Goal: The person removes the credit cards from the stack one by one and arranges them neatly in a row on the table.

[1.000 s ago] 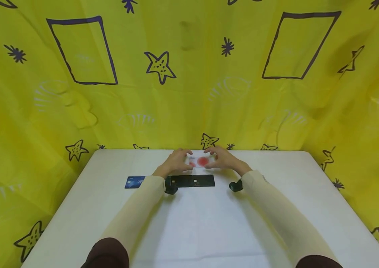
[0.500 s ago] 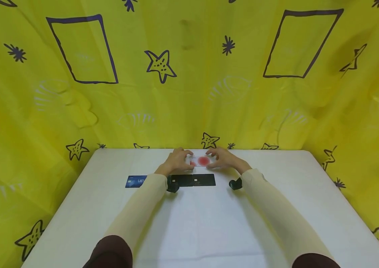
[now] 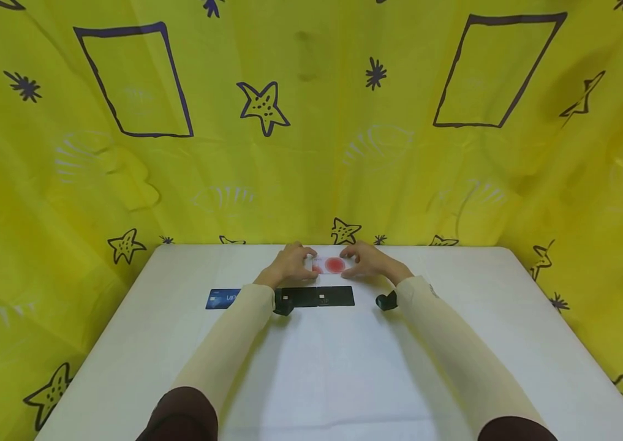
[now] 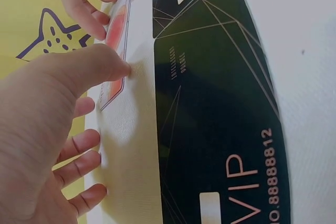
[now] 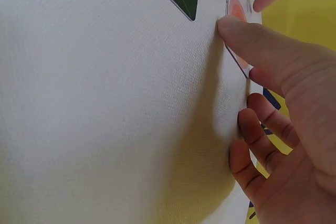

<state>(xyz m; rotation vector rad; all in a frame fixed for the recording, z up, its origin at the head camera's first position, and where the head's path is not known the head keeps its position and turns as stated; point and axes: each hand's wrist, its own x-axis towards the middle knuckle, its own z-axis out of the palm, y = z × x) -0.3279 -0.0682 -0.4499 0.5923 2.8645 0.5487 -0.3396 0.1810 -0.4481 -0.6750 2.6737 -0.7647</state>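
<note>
A white card with red circles (image 3: 335, 265) lies on the table near its back edge. My left hand (image 3: 289, 264) grips the card's left end, thumb on the near edge and a finger at the far edge. At the other end my right hand (image 3: 370, 262) holds it the same way, with the thumb (image 5: 244, 32) at the near edge in the right wrist view. Just in front lie two black VIP cards, the right one (image 3: 336, 296) in full view and the left one (image 3: 300, 297) partly hidden by my left wrist. A blue VIP card (image 3: 222, 299) is partly covered by my left sleeve.
The white tabletop (image 3: 339, 367) spreads out in front of the cards and to both sides. Yellow cloth (image 3: 311, 171) with drawn stars hangs right behind the table's back edge and along its sides.
My right thumb has shifted slightly to the right along the white card's near edge. My left hand and the cards on the table look nearly the same.
</note>
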